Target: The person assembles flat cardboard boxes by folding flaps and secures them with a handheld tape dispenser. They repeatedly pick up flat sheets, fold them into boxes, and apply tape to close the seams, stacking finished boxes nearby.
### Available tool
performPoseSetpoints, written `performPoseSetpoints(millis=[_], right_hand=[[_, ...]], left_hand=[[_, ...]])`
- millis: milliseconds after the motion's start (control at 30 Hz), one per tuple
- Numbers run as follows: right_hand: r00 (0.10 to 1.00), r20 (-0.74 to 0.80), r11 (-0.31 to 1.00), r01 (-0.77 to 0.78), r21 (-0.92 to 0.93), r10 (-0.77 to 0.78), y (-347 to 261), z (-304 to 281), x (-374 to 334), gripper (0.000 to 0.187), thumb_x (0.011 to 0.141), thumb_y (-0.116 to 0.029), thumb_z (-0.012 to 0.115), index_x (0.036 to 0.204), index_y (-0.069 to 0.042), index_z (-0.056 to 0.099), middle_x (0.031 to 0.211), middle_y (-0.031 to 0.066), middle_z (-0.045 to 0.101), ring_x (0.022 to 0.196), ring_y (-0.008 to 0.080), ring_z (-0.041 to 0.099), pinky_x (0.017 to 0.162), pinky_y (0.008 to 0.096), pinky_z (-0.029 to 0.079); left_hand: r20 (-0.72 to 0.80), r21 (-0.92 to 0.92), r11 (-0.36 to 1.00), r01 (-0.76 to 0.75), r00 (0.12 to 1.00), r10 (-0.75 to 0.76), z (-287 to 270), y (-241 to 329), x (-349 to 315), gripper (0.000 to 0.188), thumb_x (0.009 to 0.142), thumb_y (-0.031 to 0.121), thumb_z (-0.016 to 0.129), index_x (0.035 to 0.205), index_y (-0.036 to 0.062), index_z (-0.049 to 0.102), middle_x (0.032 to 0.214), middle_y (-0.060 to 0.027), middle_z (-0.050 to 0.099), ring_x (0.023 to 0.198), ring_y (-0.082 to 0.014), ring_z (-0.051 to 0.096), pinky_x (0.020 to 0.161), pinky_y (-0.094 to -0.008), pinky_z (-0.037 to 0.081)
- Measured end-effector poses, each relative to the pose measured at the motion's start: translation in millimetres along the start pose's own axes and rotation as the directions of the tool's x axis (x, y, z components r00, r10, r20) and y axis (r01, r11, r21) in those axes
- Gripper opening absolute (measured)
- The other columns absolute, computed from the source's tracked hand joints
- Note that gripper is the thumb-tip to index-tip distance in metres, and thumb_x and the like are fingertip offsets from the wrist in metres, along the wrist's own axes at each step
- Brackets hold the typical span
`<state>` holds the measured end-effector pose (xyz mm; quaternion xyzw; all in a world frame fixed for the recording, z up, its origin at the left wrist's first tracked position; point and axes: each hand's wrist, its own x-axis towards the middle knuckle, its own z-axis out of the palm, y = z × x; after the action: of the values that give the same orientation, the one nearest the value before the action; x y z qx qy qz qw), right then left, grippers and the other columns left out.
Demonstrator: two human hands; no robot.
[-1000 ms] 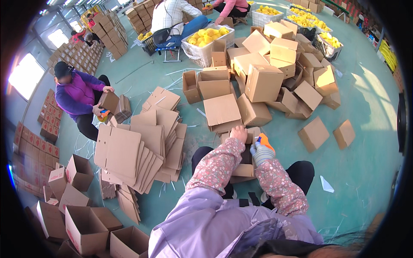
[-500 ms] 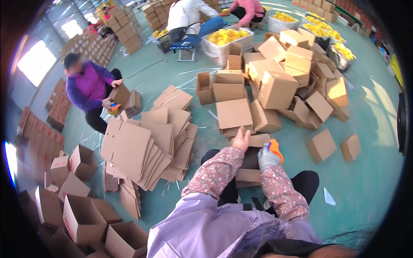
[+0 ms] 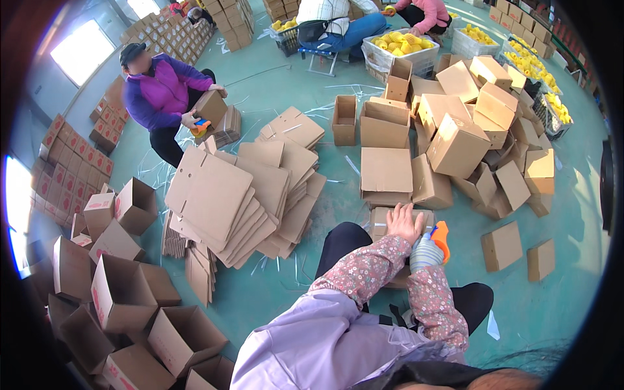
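Left hand bare, fingers spread wide and laid flat on top of a small brown carton, holding it down against the knees. Right hand in a grey knit glove, wrapped around an orange tape dispenser, pressed just beside the left hand at the carton's right edge. Carton plain cardboard, mostly hidden under both hands and the flowered sleeves; only its top and far corner showing, resting between dark trouser legs above the green floor.

Directly beyond, a closed flat-topped box and a tumbled heap of taped cartons to the right. Left of the knees, a fanned stack of flat cardboard blanks. Lower left, open unfolded boxes crowded together. Farther off, a person in a purple jacket crouched with a carton, and crates of yellow fruit near two seated people.
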<state>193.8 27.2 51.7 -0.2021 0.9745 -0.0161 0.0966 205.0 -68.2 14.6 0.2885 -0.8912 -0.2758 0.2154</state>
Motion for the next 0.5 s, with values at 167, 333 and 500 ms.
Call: performPoseSetpoints(millis=[167, 333, 500], right_hand=[[0.996, -0.051, 0.997, 0.068, -0.042, -0.070, -23.7, -0.3, -1.2, 0.047, 0.083, -0.034, 0.049, 0.115, 0.000, 0.046, 0.074, 0.0138, 0.064, 0.063, 0.0300, 0.064, 0.056, 0.0444, 0.046], [0.922, -0.279, 0.951, 0.209, -0.226, -0.269, -27.0, -1.3, -13.1, 0.037, 0.074, -0.029, 0.061, 0.101, -0.005, 0.052, 0.071, 0.0096, 0.063, 0.063, 0.0266, 0.063, 0.057, 0.0415, 0.047], [0.981, -0.183, 0.959, 0.105, 0.263, -0.058, 31.6, 11.3, -9.6, 0.036, 0.083, -0.038, 0.057, 0.101, -0.008, 0.060, 0.080, 0.0092, 0.066, 0.072, 0.0215, 0.063, 0.067, 0.0346, 0.048]], left_hand=[[0.254, -0.031, 0.997, 0.068, 0.966, -0.058, -3.0, -12.7, 10.5, 0.066, 0.085, 0.056, 0.041, 0.129, 0.0079, 0.042, 0.130, -0.0129, 0.044, 0.127, -0.0286, 0.031, 0.103, -0.0522, 0.017], [0.498, 0.072, 0.995, 0.072, 0.862, -0.099, -18.4, -5.7, 27.0, 0.079, 0.080, 0.048, 0.052, 0.141, 0.0109, 0.020, 0.131, -0.0140, 0.044, 0.125, -0.0297, 0.035, 0.101, -0.0562, 0.018], [0.549, 0.182, 0.951, -0.251, 0.828, 0.113, -21.3, -35.4, 38.4, 0.068, 0.082, 0.045, 0.053, 0.139, 0.0174, 0.027, 0.122, -0.0141, 0.053, 0.112, -0.0302, 0.049, 0.095, -0.0526, 0.032]])
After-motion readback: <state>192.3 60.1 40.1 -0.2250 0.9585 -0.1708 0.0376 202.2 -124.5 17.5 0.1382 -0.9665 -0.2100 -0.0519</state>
